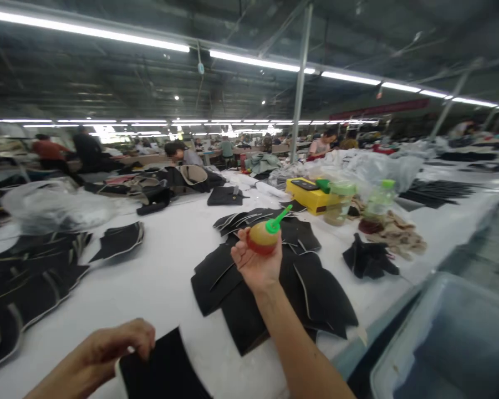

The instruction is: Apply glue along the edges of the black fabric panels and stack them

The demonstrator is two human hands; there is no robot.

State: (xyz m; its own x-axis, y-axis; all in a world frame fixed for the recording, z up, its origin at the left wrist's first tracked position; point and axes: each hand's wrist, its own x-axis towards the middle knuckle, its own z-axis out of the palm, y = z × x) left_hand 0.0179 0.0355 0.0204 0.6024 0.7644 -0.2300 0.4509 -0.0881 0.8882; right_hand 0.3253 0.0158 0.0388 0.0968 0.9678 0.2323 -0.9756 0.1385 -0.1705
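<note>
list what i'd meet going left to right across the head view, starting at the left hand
Left hand → held black piece → squeeze bottle → yellow box → tub.

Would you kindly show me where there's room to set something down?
The white table is barest between the left black pile and the middle black pile; a narrower strip parts the latter from the crumpled black cloth. It's crowded around the yellow box.

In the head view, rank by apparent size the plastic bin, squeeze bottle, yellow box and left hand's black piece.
1. Plastic bin
2. Black piece
3. Yellow box and squeeze bottle, too alike to rank
</note>
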